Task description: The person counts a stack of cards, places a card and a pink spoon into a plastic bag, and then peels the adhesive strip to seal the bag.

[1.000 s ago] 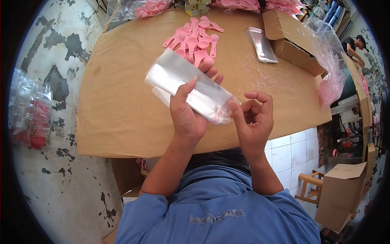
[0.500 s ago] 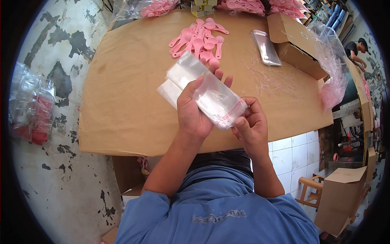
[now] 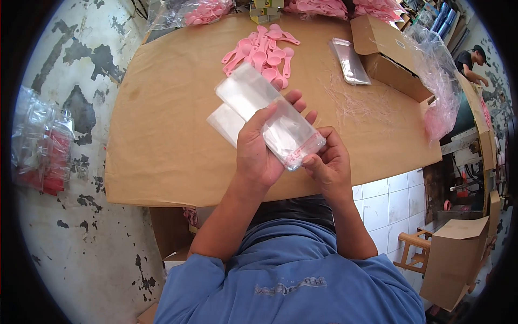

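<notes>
A stack of clear plastic bags point(image 3: 288, 132) lies slantwise across my left hand point(image 3: 259, 148), whose thumb presses on top while the fingers support it from beneath. My right hand point(image 3: 332, 162) pinches the stack's lower right end, where a pinkish strip runs across the bags. Another clear bag or part of the stack point(image 3: 226, 124) sticks out to the left under the upper ones. Just beyond the bags, a heap of pink measuring spoons point(image 3: 264, 51) rests on the brown-covered table point(image 3: 167, 124); the nearest spoon is partly hidden by the bags.
At the right back are another pack of clear bags point(image 3: 350, 62), an open cardboard box point(image 3: 391, 59) and thin strips point(image 3: 359, 102) scattered on the table. Bags of pink spoons point(image 3: 315, 8) line the far edge. A person point(image 3: 472, 65) works at far right.
The upper bags have shifted slightly and now lie flatter and sharper in view. Both hands keep their hold, with my right thumb moved a little left along the bag end.
</notes>
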Tool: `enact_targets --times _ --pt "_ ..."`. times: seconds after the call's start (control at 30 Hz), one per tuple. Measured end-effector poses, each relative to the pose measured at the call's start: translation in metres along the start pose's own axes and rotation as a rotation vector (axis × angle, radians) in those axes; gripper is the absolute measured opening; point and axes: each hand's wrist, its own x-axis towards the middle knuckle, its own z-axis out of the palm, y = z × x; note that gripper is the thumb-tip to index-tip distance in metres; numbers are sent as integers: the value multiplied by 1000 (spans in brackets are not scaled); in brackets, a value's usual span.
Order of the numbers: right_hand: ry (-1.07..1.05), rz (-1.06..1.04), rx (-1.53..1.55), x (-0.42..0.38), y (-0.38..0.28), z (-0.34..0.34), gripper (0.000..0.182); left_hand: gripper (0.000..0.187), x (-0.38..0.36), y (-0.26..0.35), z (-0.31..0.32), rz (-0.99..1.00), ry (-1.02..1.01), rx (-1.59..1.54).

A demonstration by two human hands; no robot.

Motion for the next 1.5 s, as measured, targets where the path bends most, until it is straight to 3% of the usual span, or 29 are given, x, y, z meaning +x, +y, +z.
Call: enact_targets --times 0.1,0.23,0.33,0.47,0.6,0.8,1.0,1.2,1.37,1.5 --pt "42 -44 -5 -1 3 -2 53 51 0 0 1 41 3 144" --pt "231 -399 -444 -5 -2 -11 61 47 1 4 -1 55 63 155" --pt "56 -780 -1011 -6 -36 -8 60 46 3 4 -2 54 81 102" --pt "48 -873 -1480 1 -31 4 60 48 4 1 -5 31 46 78" --pt "96 -911 -1598 10 -27 8 44 51 5 -6 -2 32 36 80" --pt "72 -934 -1401 16 -28 9 34 52 0 2 3 21 71 95" --pt "198 -859 -1166 21 -24 5 33 52 0 14 -1 57 105 63" --pt "360 -304 -290 19 -21 6 26 57 5 24 -7 63 77 74" --pt "322 -123 106 21 -12 0 29 57 6 4 -10 207 27 -5" --pt "277 -41 257 17 -12 7 28 54 10 -3 -12 151 39 -145"
